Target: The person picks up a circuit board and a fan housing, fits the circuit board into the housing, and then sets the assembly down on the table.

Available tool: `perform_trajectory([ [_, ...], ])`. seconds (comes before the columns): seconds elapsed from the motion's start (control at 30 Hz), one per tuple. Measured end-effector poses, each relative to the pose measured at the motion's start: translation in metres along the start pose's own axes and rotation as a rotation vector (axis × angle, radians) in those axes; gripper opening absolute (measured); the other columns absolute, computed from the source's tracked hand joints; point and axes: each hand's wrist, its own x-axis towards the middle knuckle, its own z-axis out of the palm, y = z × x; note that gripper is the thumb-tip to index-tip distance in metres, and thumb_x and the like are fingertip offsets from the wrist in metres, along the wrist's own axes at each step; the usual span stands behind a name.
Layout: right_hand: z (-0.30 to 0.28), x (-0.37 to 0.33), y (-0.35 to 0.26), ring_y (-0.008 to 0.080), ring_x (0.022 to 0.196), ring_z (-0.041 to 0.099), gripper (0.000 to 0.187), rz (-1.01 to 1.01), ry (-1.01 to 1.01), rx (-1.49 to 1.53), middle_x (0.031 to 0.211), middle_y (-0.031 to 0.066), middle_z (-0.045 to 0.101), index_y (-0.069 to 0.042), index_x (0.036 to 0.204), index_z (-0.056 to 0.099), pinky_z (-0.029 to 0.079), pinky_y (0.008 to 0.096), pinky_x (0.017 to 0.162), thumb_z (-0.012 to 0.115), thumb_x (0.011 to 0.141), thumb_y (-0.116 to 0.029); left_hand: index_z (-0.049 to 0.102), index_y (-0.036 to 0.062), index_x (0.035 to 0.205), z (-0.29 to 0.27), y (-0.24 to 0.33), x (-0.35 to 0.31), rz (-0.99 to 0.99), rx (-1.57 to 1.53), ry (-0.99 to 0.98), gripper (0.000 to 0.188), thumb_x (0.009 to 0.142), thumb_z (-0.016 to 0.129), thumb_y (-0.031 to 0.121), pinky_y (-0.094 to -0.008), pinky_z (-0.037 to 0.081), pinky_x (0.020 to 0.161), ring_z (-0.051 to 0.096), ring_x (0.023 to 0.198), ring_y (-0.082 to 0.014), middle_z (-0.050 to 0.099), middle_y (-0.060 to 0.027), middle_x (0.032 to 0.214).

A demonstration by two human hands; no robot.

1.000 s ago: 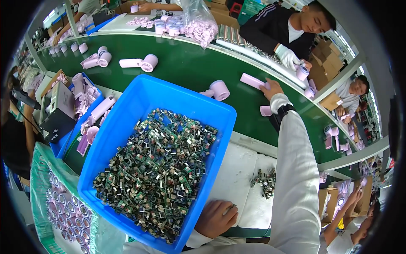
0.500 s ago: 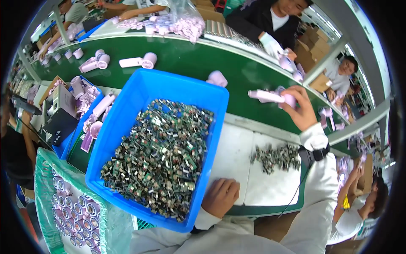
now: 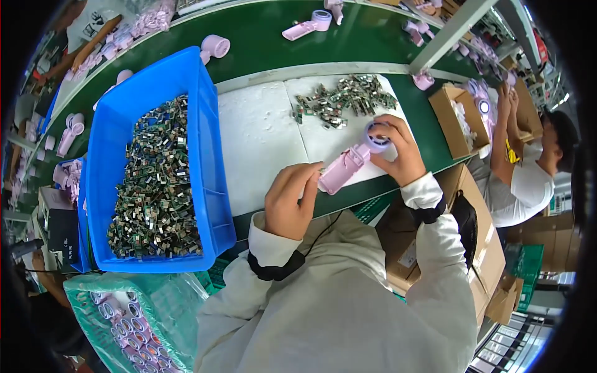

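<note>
A pink handheld fan (image 3: pixel 344 169) is held over the front edge of the white work surface, its handle slanting down to the left. My right hand (image 3: pixel 401 152) is closed around its round head. The thumb and fingers of my left hand (image 3: pixel 291 198) pinch together at the handle's lower end. A small greenish bit shows at those fingertips; it looks like a small circuit board, mostly hidden. Just beyond the fan lies a loose pile of small circuit boards (image 3: pixel 348 96) on the white foam sheets (image 3: pixel 252 140).
A blue bin (image 3: pixel 214 161) full of circuit boards stands at my left. Below it a green-lined crate (image 3: pixel 180 311) holds round fan parts. Several pink fans, one a fan (image 3: pixel 309 25), lie on the green conveyor (image 3: pixel 261 46). Cardboard boxes (image 3: pixel 457 121) and a co-worker (image 3: pixel 528 161) are at right.
The view has swung right and down. My right hand has brought a pink fan from the conveyor to in front of me. My left hand has moved from beside the bin to the fan's handle.
</note>
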Motion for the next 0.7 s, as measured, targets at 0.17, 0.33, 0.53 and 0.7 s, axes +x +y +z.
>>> perform_trajectory([
  [0.17, -0.019, 0.002, -0.065, 0.0244, 0.095, 0.067, 0.039, 0.131, -0.022, -0.082, 0.103, 0.0139, 0.065, -0.007, 0.114, 0.069, 0.056, 0.0337, 0.076, 0.076, 0.075, 0.001, 0.070, 0.0007, 0.108, 0.019, 0.004, -0.019, 0.009, -0.042, -0.107, 0.018, 0.092, 0.062, -0.003, -0.0306, 0.053, 0.077, 0.068, 0.084, -0.0242, 0.069, -0.0143, 0.098],
  [0.33, 0.012, 0.005, -0.063, 0.0271, 0.066, 0.070, 0.023, 0.301, -0.205, -0.054, 0.078, 0.0140, 0.071, -0.005, 0.106, 0.073, 0.055, 0.0352, 0.065, 0.072, 0.083, -0.008, 0.070, 0.0013, 0.108, 0.022, 0.007, -0.021, 0.033, -0.011, -0.132, 0.018, 0.092, 0.063, -0.003, -0.0307, 0.053, 0.076, 0.068, 0.084, -0.0241, 0.069, -0.0142, 0.098],
  [0.53, 0.023, -0.003, -0.038, 0.0269, 0.064, 0.069, 0.019, 0.178, -0.136, 0.002, 0.074, 0.0157, 0.070, -0.004, 0.103, 0.074, 0.054, 0.0350, 0.062, 0.069, 0.086, -0.010, 0.070, 0.0020, 0.108, 0.022, 0.011, -0.019, -0.040, -0.031, -0.147, 0.018, 0.092, 0.063, -0.003, -0.0300, 0.053, 0.076, 0.068, 0.082, -0.0241, 0.069, -0.0146, 0.097],
  [0.7, 0.016, -0.012, -0.039, 0.0240, 0.061, 0.068, 0.016, 0.282, -0.056, 0.189, 0.075, 0.0147, 0.070, -0.003, 0.099, 0.075, 0.054, 0.0341, 0.060, 0.069, 0.086, -0.009, 0.070, 0.0018, 0.108, 0.028, 0.022, -0.021, -0.076, -0.052, -0.207, 0.018, 0.092, 0.064, -0.002, -0.0292, 0.053, 0.075, 0.068, 0.082, -0.0239, 0.069, -0.0149, 0.096],
])
